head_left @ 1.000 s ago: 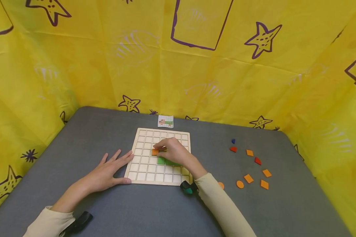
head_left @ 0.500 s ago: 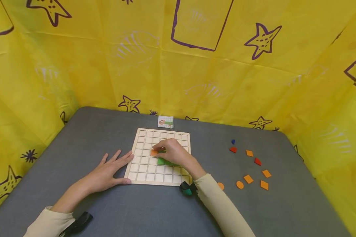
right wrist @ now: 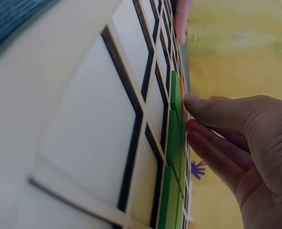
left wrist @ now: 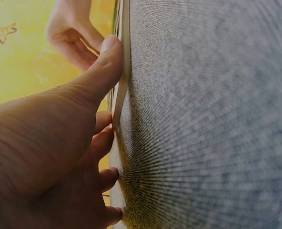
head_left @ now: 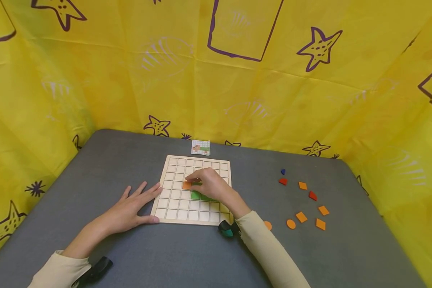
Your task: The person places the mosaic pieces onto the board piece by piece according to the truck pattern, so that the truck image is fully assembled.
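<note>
A wooden grid board (head_left: 193, 222) lies on the grey table. My left hand (head_left: 131, 210) rests at its left edge with spread fingers, the thumb (left wrist: 110, 52) against the rim. Over the board's middle, my right hand (head_left: 215, 187) holds an orange square tile (head_left: 186, 185) between thumb and fingers, down at a cell of the grid. Green tiles (head_left: 195, 195) sit in cells beside and below it, partly hidden under the hand. From the right wrist, the thumb touches the orange tile (right wrist: 182, 89), which stands behind the row of green tiles (right wrist: 173, 143).
Behind the board lies a small pattern card (head_left: 201, 148). Loose tiles are scattered to the right: orange squares (head_left: 321, 224), orange circles (head_left: 291, 224), red pieces (head_left: 312, 195) and a small blue piece (head_left: 283, 171). A yellow cloth (head_left: 216, 92) encloses the table's back and sides.
The orange tile has shifted slightly to the left and down into line with the grid, the right hand moving with it. The left hand has kept its place.
</note>
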Demonstrator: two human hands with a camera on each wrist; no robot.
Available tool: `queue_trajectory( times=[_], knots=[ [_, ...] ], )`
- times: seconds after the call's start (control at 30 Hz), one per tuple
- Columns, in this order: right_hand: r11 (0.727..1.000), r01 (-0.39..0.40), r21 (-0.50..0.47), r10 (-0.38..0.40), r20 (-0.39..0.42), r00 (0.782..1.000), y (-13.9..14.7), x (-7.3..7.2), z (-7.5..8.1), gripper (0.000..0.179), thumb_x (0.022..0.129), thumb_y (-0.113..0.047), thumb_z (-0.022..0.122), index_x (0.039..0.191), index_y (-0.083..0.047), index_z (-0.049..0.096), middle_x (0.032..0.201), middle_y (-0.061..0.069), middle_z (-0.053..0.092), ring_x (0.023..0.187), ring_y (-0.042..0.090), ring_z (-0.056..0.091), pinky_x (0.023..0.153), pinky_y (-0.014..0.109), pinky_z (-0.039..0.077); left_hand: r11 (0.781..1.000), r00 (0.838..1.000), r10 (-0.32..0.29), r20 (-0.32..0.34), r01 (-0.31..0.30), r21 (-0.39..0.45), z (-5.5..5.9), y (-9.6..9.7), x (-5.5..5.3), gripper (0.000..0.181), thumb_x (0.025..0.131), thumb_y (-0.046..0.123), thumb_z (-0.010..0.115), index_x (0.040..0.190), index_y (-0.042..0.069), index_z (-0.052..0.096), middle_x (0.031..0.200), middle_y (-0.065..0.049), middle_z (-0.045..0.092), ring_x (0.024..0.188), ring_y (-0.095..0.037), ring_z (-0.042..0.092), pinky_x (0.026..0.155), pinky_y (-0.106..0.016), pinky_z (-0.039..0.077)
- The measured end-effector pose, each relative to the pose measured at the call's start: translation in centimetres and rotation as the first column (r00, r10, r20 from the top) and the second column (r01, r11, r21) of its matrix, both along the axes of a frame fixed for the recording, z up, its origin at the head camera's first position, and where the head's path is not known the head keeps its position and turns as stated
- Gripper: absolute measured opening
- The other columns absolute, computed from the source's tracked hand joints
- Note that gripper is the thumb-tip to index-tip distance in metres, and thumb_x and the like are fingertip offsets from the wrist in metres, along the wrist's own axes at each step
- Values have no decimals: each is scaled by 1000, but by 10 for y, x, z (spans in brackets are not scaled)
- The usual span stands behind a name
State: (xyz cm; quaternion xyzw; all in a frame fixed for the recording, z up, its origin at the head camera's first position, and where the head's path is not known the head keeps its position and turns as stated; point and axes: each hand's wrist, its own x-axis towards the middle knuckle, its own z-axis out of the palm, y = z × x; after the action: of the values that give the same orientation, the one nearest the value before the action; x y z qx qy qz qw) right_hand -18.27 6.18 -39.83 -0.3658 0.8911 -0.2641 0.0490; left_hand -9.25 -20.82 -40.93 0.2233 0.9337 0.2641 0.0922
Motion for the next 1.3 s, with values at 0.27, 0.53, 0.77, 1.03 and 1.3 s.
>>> queue_trajectory(
  times=[0.27, 0.53, 0.77, 1.03, 1.3],
  knots=[
    [1000, 13, -25, -13, -9, 1000, 15, 3, 5, 27, 87, -9, 75, 114, -5, 73, 110, 5, 73, 97, 16, 69, 85, 23, 53, 1000, 1000, 1, 5, -1, 9, 0, 0, 0, 95, 79, 61, 69, 153, 12, 36, 159, -12, 29, 145, -50, 12, 107, -71, 0],
    [996, 68, -63, -71, -51, 996, 44, 1, 4, 27, 85, -8, 76, 112, -4, 74, 108, 6, 73, 94, 19, 70, 85, 29, 54, 1000, 1000, 2, 1, -2, 13, 1, -1, 0, 96, 78, 61, 70, 153, 12, 35, 159, -12, 29, 144, -50, 12, 108, -71, 0],
    [983, 134, -128, -136, -2, 991, 70, -1, 1, 26, 86, -6, 75, 112, -3, 74, 107, 8, 74, 95, 22, 71, 86, 31, 55, 1000, 1000, 3, 1, -3, 12, 1, 0, 0, 97, 78, 61, 70, 153, 11, 34, 159, -12, 29, 144, -50, 12, 107, -71, 0],
    [965, 183, -185, -182, 25, 983, 98, -1, 4, 27, 85, -2, 75, 112, 1, 73, 107, 12, 73, 97, 26, 70, 85, 35, 56, 1000, 1000, 1, 6, -2, 13, 2, 0, 0, 96, 79, 60, 69, 153, 11, 34, 159, -13, 28, 144, -50, 12, 107, -71, 0],
    [953, 214, -214, -219, 4, 976, 129, -2, 3, 30, 82, 1, 77, 111, 4, 72, 106, 15, 72, 97, 29, 70, 85, 39, 56, 1000, 1000, -4, 19, 4, 18, 3, 1, 0, 96, 79, 60, 69, 154, 11, 33, 159, -13, 27, 144, -50, 10, 107, -72, -1]
  ],
)
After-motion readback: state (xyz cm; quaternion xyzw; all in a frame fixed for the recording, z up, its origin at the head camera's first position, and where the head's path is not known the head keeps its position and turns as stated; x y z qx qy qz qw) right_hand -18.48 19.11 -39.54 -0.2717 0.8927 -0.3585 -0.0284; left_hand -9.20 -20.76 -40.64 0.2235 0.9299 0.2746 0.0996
